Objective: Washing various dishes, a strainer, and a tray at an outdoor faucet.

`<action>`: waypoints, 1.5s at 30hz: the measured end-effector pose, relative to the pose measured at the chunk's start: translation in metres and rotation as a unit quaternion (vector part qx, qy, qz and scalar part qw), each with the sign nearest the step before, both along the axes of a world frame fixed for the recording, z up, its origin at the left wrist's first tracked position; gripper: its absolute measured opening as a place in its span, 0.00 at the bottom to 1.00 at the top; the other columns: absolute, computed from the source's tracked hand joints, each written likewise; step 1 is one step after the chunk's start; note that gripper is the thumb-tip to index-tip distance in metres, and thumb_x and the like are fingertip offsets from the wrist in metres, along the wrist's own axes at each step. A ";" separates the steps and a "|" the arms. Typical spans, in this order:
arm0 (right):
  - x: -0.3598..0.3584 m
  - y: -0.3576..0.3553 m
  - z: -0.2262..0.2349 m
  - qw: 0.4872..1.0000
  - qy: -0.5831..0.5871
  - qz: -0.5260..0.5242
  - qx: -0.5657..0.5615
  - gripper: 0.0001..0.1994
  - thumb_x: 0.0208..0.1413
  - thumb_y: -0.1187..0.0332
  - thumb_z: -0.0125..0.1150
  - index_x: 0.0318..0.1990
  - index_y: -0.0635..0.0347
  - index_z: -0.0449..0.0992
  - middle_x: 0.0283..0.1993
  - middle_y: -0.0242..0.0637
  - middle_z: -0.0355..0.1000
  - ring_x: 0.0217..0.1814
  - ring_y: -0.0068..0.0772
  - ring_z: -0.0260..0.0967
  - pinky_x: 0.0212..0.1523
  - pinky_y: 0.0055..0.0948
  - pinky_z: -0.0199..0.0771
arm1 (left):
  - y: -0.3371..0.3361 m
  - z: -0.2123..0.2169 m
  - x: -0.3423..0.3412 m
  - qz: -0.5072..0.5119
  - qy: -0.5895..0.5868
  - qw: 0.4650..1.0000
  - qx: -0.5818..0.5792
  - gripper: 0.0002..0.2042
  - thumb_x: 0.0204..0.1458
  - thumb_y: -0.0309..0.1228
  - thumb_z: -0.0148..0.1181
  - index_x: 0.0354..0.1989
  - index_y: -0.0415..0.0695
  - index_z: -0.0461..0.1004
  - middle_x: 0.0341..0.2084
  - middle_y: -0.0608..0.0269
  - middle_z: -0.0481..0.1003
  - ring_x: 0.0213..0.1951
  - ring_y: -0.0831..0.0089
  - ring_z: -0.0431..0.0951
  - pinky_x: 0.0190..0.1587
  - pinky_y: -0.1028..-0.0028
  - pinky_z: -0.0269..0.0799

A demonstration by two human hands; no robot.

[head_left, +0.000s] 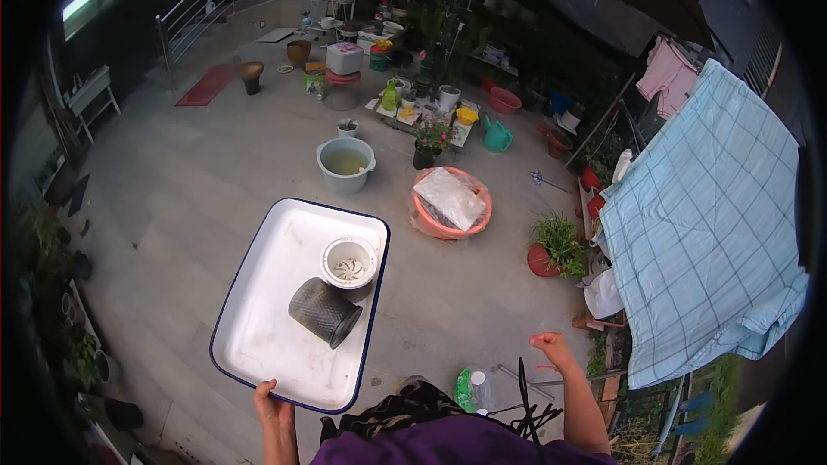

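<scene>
— What did the left hand (273,406) have?

— It gripped the near rim of a white enamel tray (258,327) with a dark blue edge, thumb on top; the other fingers were hidden beneath the tray, and the forearm was cut off at the lower edge.

— And on the tray?

— A dark mesh pot (325,312) lay tipped on its side, touching a white plastic pot (349,262) that stood upright toward the far right corner. Something pale and stringy sat inside the white one, possibly roots; it was too small to tell.

— The right hand (551,348)?

— Empty, held out to the side with its fingers curled narrow, loosely closed on nothing. Just below it were thin dark rods (534,418), hard to make out, and a green plastic bottle (472,391) partly hidden by the person's patterned clothing.

— What lay beyond the tray?

— On the tiled floor (189,198), a pale bucket (346,164) of murky water, an orange basin (450,203) holding a white bag, and a checked blue sheet (706,224) hanging at the right.
</scene>
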State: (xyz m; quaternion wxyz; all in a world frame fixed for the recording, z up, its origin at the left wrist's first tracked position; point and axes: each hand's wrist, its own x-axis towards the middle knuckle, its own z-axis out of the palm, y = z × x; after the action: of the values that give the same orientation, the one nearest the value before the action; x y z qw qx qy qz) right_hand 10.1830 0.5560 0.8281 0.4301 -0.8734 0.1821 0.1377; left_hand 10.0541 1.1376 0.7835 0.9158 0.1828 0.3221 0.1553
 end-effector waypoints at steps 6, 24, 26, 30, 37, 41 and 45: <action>0.130 0.047 -0.051 0.994 -0.050 -0.011 0.098 0.10 0.50 0.60 0.62 0.28 0.57 0.77 0.30 0.30 0.76 0.30 0.19 0.69 0.29 0.18 0.60 | 0.076 0.008 0.086 0.083 -0.011 0.996 -0.020 0.29 0.31 0.21 0.54 0.50 0.34 0.65 0.45 0.52 0.71 0.50 0.55 0.70 0.58 0.60 0.62; 0.570 0.645 0.029 0.878 -0.048 0.470 0.077 0.25 0.49 0.71 0.61 0.57 0.60 0.66 0.51 0.39 0.69 0.52 0.30 0.67 0.51 0.26 0.67 | 0.354 0.027 0.226 0.344 -0.010 0.939 0.004 0.31 0.32 0.21 0.54 0.54 0.35 0.61 0.48 0.51 0.68 0.53 0.54 0.67 0.60 0.58 0.59; 0.572 0.683 0.006 0.875 -0.040 0.473 0.093 0.21 0.51 0.71 0.59 0.54 0.63 0.68 0.49 0.39 0.70 0.46 0.28 0.70 0.46 0.25 0.69 | 0.397 0.017 0.242 0.361 -0.001 0.933 -0.005 0.31 0.32 0.20 0.54 0.53 0.35 0.62 0.48 0.51 0.69 0.52 0.54 0.67 0.60 0.58 0.59; 0.622 0.694 -0.068 0.892 0.028 0.445 0.071 0.17 0.52 0.70 0.57 0.50 0.62 0.70 0.39 0.36 0.72 0.34 0.27 0.73 0.34 0.24 0.70 | 0.498 0.013 0.263 0.355 -0.026 0.934 -0.021 0.30 0.32 0.19 0.54 0.52 0.35 0.62 0.48 0.52 0.69 0.52 0.56 0.67 0.59 0.58 0.60; 0.686 0.647 -0.121 0.923 0.383 0.038 -0.015 0.10 0.47 0.74 0.54 0.40 0.55 0.72 0.27 0.34 0.70 0.27 0.35 0.71 0.24 0.35 0.71 | 0.659 0.008 0.296 0.391 0.010 0.920 0.005 0.30 0.34 0.19 0.54 0.53 0.35 0.62 0.49 0.53 0.68 0.53 0.56 0.66 0.59 0.58 0.60; 0.693 0.685 -0.221 0.944 0.329 0.035 0.010 0.09 0.48 0.75 0.53 0.39 0.56 0.71 0.28 0.35 0.70 0.26 0.33 0.71 0.24 0.33 0.72 | 0.753 0.014 0.327 0.437 0.016 0.899 -0.011 0.30 0.34 0.19 0.53 0.54 0.35 0.62 0.50 0.53 0.68 0.54 0.55 0.66 0.60 0.57 0.59; 0.750 0.817 -0.254 0.958 0.280 0.056 0.036 0.08 0.49 0.76 0.51 0.38 0.56 0.70 0.29 0.36 0.71 0.26 0.31 0.72 0.25 0.32 0.72 | 0.853 0.011 0.366 0.477 0.037 0.878 -0.010 0.31 0.34 0.19 0.52 0.55 0.35 0.61 0.50 0.52 0.67 0.54 0.55 0.65 0.61 0.57 0.58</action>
State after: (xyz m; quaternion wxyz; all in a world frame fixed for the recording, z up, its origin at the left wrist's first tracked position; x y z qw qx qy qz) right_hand 10.9327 1.3727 0.5740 0.3846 -0.7928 0.2408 0.4068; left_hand 10.4197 1.9907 0.7941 0.7200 0.0033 0.4051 0.5635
